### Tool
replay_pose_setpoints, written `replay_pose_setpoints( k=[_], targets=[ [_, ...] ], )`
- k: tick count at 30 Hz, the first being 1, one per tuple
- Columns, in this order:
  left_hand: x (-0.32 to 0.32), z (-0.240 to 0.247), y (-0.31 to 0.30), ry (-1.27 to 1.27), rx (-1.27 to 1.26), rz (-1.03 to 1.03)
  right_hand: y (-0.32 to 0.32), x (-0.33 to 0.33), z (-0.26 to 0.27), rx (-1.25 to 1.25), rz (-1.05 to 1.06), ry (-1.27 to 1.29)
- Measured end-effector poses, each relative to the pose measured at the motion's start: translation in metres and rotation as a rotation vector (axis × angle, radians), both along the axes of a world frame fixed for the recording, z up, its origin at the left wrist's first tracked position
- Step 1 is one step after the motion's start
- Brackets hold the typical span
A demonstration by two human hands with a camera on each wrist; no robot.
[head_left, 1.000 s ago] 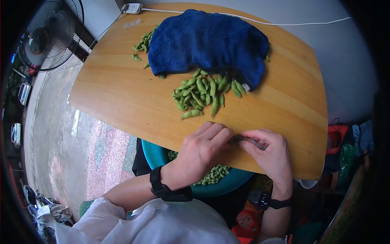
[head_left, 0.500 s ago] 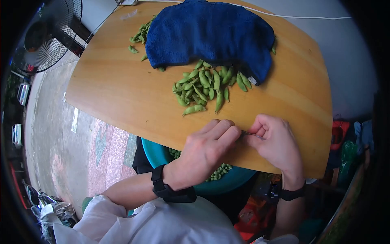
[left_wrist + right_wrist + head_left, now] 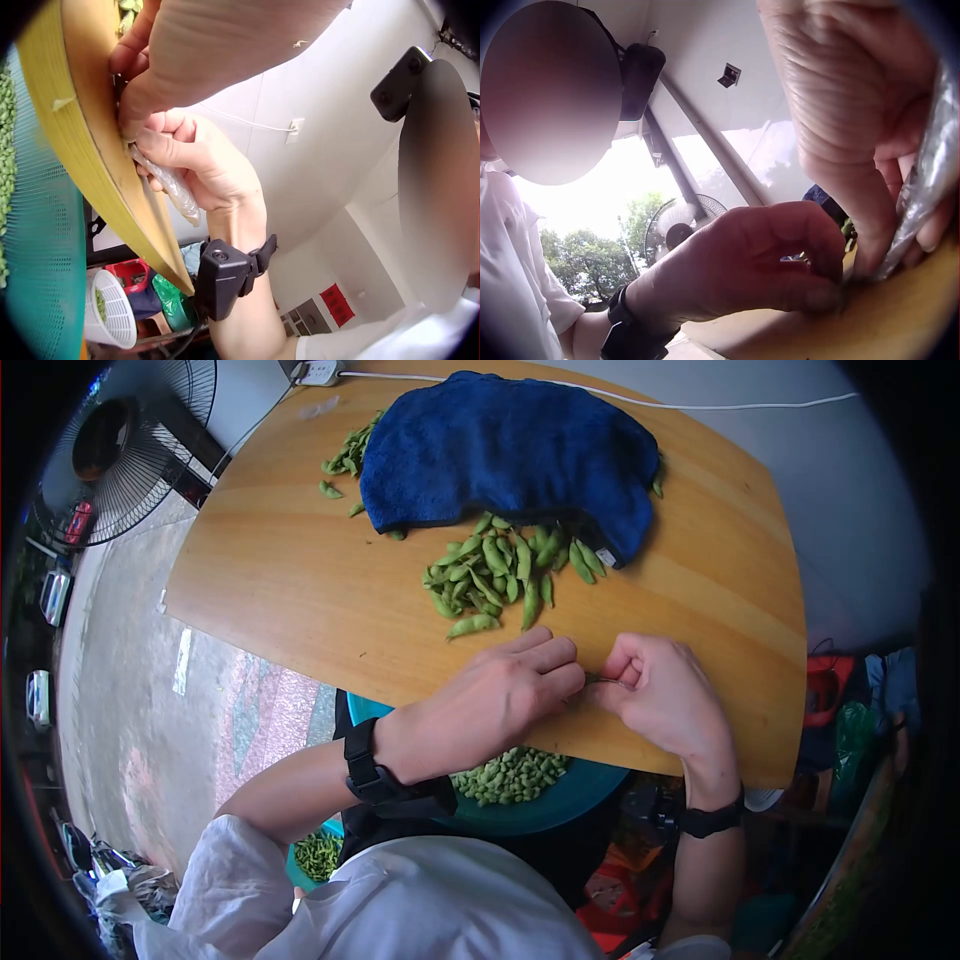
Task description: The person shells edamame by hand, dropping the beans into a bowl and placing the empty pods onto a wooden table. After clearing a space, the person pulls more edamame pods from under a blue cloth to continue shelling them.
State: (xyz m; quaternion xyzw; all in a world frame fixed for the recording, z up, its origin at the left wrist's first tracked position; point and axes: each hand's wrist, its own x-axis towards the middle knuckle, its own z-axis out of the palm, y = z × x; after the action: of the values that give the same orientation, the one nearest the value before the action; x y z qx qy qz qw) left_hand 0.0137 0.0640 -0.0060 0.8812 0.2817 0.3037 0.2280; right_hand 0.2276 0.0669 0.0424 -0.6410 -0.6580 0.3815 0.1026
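A slim, clear, shiny plastic-wrapped strip (image 3: 174,191) was pinched between the thumb and fingers of the right hand (image 3: 670,700), near the front edge of the light-brown wooden surface (image 3: 270,560). The left hand (image 3: 500,685) was held at the strip's inner end, fingers bent and tips bunched; whether anything was pinched there could not be told. Loose green bean pods (image 3: 480,575) were heaped beyond the hands, partly beneath a dark blue fluffy towel (image 3: 510,450). Small pale green beans (image 3: 510,775) were held in a round teal plastic basin (image 3: 540,818) under the edge. Risk, as judged: the strip could be dropped into the basin or onto the floor, given slick film, a narrow pinch and work done right by the edge. The basin could also be knocked by a forearm, since both were crowded together, and beans could be spilled. In the head view the pods, towel and basin contents were laid out, but the strip was shown only as a thin dark sliver. Its length and shine were shown in the left wrist view, along with a white plastic basket (image 3: 109,311) lower down. The bend of the left fingers was shown from the palm side in the right wrist view, where the basin was not seen.
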Motion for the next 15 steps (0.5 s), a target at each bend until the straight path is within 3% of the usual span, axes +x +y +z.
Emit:
replay_pose_setpoints(
  k=[3,6,8,11,15],
  targets=[
    [-0.005,-0.004,-0.013,-0.026,0.031,0.022,-0.003,0.001,-0.003,0.047,0.005,0.008],
    [0.001,-0.002,-0.021,-0.027,-0.011,0.173,-0.014,-0.004,-0.002,0.064,-0.021,0.031],
    [0.006,0.006,-0.022,-0.021,-0.133,0.237,-0.021,-0.006,0.000,0.036,-0.066,0.049],
    [0.006,0.006,-0.024,-0.022,-0.173,0.259,-0.028,-0.006,-0.001,-0.024,-0.109,0.112],
    [0.009,0.007,-0.025,-0.022,-0.206,0.287,-0.034,-0.010,-0.009,0.088,-0.089,0.130]
  ],
)
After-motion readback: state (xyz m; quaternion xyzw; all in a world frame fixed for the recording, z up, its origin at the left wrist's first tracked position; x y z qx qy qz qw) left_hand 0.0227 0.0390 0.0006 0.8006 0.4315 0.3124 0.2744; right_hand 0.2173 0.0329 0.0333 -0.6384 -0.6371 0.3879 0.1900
